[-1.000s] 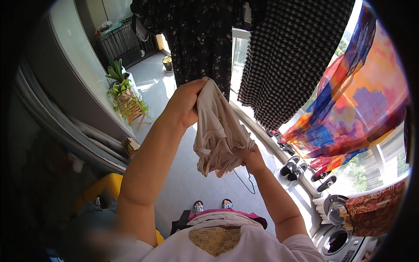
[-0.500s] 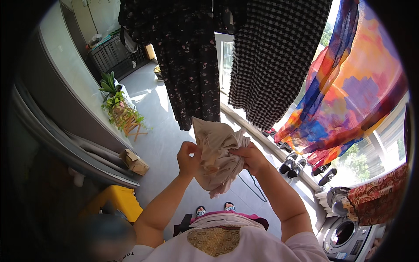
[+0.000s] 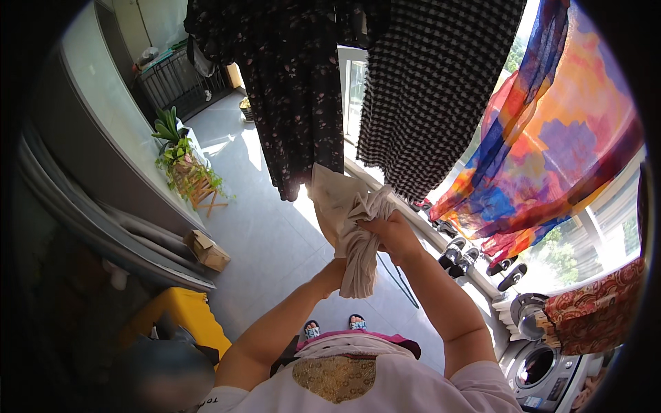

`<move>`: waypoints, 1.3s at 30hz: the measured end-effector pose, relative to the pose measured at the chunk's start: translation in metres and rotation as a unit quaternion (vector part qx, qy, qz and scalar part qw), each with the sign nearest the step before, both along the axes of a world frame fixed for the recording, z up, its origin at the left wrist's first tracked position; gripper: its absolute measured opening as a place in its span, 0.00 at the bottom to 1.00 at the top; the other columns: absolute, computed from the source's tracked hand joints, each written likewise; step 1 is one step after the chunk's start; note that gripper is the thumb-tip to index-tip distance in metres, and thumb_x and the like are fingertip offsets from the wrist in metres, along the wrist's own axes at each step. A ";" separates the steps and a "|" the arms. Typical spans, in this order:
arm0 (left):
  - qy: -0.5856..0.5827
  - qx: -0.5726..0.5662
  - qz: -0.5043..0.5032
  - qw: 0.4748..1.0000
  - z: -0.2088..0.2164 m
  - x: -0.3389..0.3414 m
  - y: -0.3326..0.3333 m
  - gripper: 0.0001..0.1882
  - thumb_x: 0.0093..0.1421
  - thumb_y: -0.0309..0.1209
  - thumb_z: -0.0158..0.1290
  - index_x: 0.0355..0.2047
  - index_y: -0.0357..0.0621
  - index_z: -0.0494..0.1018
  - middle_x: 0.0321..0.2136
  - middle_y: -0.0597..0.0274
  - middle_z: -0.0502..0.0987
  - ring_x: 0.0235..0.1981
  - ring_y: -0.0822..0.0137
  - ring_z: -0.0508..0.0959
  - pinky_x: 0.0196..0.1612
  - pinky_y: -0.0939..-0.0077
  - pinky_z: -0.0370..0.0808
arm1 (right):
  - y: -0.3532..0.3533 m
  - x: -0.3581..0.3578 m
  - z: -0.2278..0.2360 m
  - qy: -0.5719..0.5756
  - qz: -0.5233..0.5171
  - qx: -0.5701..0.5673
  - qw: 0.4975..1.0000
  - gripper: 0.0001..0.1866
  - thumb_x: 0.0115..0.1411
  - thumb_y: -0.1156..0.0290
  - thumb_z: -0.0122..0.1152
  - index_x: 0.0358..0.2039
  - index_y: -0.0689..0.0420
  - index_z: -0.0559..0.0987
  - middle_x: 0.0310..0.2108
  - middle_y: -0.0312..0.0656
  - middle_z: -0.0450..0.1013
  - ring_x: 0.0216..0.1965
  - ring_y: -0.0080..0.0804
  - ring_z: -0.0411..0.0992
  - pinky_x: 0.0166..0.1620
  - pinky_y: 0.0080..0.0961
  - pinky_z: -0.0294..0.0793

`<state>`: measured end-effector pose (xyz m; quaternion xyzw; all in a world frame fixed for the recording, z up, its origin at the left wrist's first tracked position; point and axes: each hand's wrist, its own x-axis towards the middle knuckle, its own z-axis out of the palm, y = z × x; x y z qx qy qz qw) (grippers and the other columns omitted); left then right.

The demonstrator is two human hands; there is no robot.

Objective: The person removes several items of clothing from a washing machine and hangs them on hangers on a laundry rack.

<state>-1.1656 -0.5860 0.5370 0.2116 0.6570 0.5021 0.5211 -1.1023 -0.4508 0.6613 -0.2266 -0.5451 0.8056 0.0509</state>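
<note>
Pale grey floor [image 3: 265,241] runs as a long strip down the sunlit room, bounded on the left by a dark curtain [image 3: 117,241] and a small cardboard box [image 3: 208,251], on the right by the window ledge with its row of slippers [image 3: 460,259]. Nearer the person, a yellow object [image 3: 193,316] on the left and a front-loading washing machine [image 3: 537,368] on the right narrow the standing space.

Overhead, a dark floral garment [image 3: 296,89] and a black-and-grey houndstooth cloth [image 3: 434,89] hang with their lower edges close above the work; a multicoloured sheer scarf [image 3: 564,138] hangs farther right.

Between the arms, in front of the body, a beige cloth [image 3: 356,251] is held up off the floor, its top corner pointed, its folds falling downward. The right hand [image 3: 391,234] grips a gathered bunch at its right edge. The left hand [image 3: 335,274] meets the lower left edge, mostly covered; its finger position cannot be told. Below the right hand shows a thin hanger [image 3: 403,286].
</note>
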 end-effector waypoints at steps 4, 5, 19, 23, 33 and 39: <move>-0.019 -0.008 -0.019 1.000 0.003 -0.001 -0.016 0.14 0.55 0.32 0.52 0.40 0.40 0.73 0.33 0.61 0.76 0.34 0.73 0.75 0.36 0.79 0.71 | 0.012 -0.004 -0.007 0.025 -0.054 0.003 0.998 0.17 0.53 0.76 0.55 0.45 0.61 0.71 0.38 0.43 0.73 0.37 0.32 0.75 0.36 0.28 0.77; -0.023 0.023 -0.006 0.999 -0.001 -0.001 -0.019 0.13 0.55 0.32 0.51 0.40 0.40 0.73 0.33 0.62 0.76 0.33 0.73 0.75 0.36 0.80 0.71 | 0.010 -0.004 -0.004 0.029 -0.069 0.000 0.997 0.16 0.53 0.75 0.56 0.44 0.61 0.71 0.37 0.43 0.73 0.37 0.32 0.75 0.36 0.27 0.78; -0.059 0.211 0.083 0.972 0.017 -0.011 -0.010 0.19 0.63 0.41 0.41 0.48 0.41 0.67 0.40 0.63 0.73 0.41 0.74 0.72 0.46 0.76 0.68 | -0.011 -0.009 0.021 0.090 -0.041 -0.056 0.994 0.16 0.53 0.80 0.53 0.44 0.65 0.69 0.38 0.45 0.72 0.37 0.33 0.74 0.38 0.26 0.77; -0.113 0.348 0.132 0.921 0.021 -0.012 -0.008 0.27 0.63 0.49 0.42 0.51 0.40 0.63 0.47 0.62 0.69 0.47 0.71 0.69 0.51 0.71 0.65 | -0.009 -0.006 0.041 0.070 -0.072 -0.022 0.995 0.14 0.54 0.76 0.55 0.41 0.64 0.71 0.32 0.43 0.74 0.27 0.27 0.74 0.23 0.19 0.71; 0.419 0.197 0.215 0.860 0.012 0.016 0.013 0.26 0.48 0.33 0.63 0.46 0.37 0.66 0.40 0.51 0.74 0.41 0.57 0.76 0.43 0.72 0.71 | -0.008 -0.022 0.045 0.056 -0.117 -0.014 0.991 0.10 0.53 0.75 0.56 0.36 0.62 0.73 0.26 0.40 0.73 0.19 0.23 0.71 0.14 0.15 0.58; 0.296 0.229 0.230 0.898 0.016 -0.042 -0.022 0.12 0.58 0.27 0.47 0.42 0.36 0.70 0.33 0.53 0.77 0.35 0.65 0.77 0.40 0.74 0.71 | 0.021 -0.027 0.019 0.044 -0.117 0.036 0.991 0.11 0.52 0.75 0.57 0.36 0.61 0.72 0.29 0.39 0.72 0.21 0.22 0.68 0.19 0.17 0.61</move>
